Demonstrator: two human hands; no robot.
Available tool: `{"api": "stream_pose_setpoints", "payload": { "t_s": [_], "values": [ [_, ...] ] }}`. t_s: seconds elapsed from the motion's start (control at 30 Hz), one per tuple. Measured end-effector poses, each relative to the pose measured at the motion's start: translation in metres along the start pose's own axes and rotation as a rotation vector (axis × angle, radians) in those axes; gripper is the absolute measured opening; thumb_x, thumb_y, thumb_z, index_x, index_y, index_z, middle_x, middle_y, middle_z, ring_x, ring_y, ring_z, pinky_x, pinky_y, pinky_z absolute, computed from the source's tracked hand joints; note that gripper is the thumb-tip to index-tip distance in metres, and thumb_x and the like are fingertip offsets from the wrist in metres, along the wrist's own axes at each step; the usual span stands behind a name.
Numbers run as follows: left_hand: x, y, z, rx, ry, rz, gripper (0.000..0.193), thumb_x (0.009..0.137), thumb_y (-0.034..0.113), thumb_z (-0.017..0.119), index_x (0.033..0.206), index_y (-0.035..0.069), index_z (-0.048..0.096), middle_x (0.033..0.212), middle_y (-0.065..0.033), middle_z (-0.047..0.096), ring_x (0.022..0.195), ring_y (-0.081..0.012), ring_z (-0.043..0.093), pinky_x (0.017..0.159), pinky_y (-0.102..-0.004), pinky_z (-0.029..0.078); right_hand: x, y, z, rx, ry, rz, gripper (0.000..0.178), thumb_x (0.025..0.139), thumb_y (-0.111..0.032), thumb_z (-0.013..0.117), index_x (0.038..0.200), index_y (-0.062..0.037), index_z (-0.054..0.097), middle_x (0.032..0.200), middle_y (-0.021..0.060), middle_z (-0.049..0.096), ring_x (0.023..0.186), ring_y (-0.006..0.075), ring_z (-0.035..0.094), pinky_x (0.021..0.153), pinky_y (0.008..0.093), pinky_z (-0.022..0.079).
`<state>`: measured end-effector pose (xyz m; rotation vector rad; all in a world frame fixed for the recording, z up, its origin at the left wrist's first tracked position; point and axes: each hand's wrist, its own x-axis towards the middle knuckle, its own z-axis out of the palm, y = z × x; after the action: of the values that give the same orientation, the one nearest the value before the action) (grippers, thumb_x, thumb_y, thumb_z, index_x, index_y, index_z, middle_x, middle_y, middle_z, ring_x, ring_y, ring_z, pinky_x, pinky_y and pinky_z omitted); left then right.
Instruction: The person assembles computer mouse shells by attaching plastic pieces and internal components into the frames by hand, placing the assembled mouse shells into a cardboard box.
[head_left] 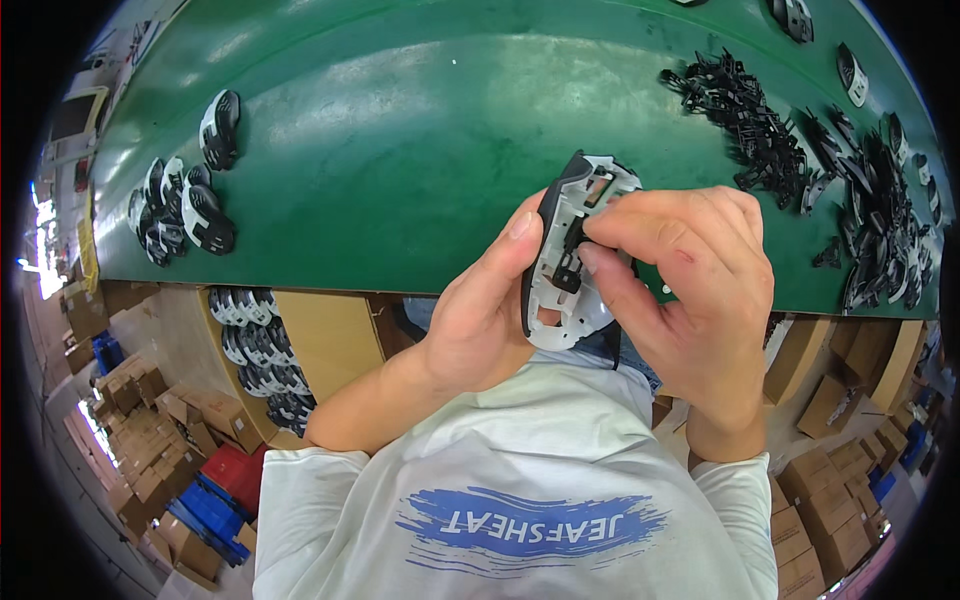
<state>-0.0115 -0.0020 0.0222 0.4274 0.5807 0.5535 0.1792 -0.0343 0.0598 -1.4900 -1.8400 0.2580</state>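
Note:
Held over the near edge of the table is a white and black plastic shell that looks like a computer mouse cover [558, 328], its hollow inside facing up. My left hand [478, 318] grips it along its left side, thumb on the rim. A narrow black plastic part [568, 275] lies lengthwise inside the shell. Thumb and forefinger of my right hand [695, 275] close on this black part near its middle; the fingertips hide some of it. The remaining right fingers curl above the shell's right side.
On the green table [400, 180], several similar shells [208, 218] sit at the left. A heap of small black parts [745, 125] lies at the far right, beside a pile of black and white pieces [880, 230]. Below the left edge stands a cardboard box [325, 335] with stacked shells.

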Motion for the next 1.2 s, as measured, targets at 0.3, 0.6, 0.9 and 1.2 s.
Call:
{"api": "stream_pose_setpoints", "payload": {
  "t_s": [0.3,0.6,0.9,1.2],
  "values": [
    [0.004,0.002,0.026,-0.025,0.114,0.033,0.058,0.117,0.038,0.035,0.166,0.006,0.035,0.145,-0.0026,0.061,0.110,-0.0071,0.058,0.083,-0.0249,0.046,-0.005,0.010,-0.007,-0.018,0.022,-0.058,0.027,0.070,0.005,0.081,0.092,-0.0094,0.076,0.092,0.0026,0.075,0.082,0.0232,0.067,0.084,0.0378,0.046],
    [0.006,-0.003,0.006,-0.076,-0.082,0.019,0.057,0.117,0.036,0.036,0.165,0.006,0.035,0.149,-0.0057,0.059,0.129,-0.0124,0.057,0.100,-0.0283,0.048,0.001,0.028,-0.023,0.048,-0.110,-0.115,0.026,0.064,0.003,0.078,0.087,-0.0097,0.074,0.088,0.0019,0.073,0.081,0.0221,0.065,0.089,0.0411,0.048],
    [0.005,-0.005,0.003,-0.045,-0.044,-0.020,0.059,0.116,0.038,0.038,0.166,0.006,0.033,0.148,-0.0076,0.057,0.137,-0.0164,0.055,0.115,-0.0364,0.046,-0.002,0.019,-0.015,-0.107,-0.155,-0.118,0.027,0.066,0.001,0.079,0.090,-0.0109,0.075,0.097,0.0017,0.073,0.091,0.0241,0.066,0.099,0.0448,0.047],
    [0.013,-0.008,0.005,0.040,-0.028,0.246,0.062,0.114,0.036,0.036,0.164,0.000,0.029,0.156,-0.0159,0.052,0.142,-0.0241,0.054,0.119,-0.0413,0.044,-0.041,0.013,0.011,0.513,0.157,0.401,0.051,0.084,-0.006,0.084,0.132,-0.0034,0.069,0.123,0.0135,0.065,0.104,0.0223,0.062,0.090,0.0343,0.053]
  ]
}}
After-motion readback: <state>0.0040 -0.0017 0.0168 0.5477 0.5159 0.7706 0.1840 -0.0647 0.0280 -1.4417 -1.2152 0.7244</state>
